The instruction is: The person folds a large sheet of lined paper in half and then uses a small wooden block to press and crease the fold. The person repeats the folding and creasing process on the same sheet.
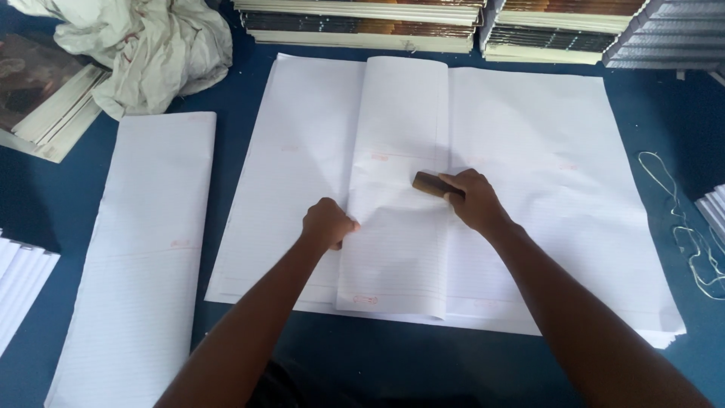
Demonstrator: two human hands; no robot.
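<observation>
A large stack of white ruled paper sheets [544, 151] lies spread on a blue surface. The top sheet is folded over into a long narrow panel [400, 121] running down the middle. My left hand [328, 223] presses with closed fingers on the left edge of that folded panel. My right hand [472, 198] grips a small brown wooden block [427, 183] and holds it flat against the paper at the panel's right side.
A folded pile of white ruled sheets [143, 242] lies to the left. Crumpled white paper [143, 45] sits at the top left. Stacks of books [362, 23] line the far edge. Loose string [683, 227] lies at the right.
</observation>
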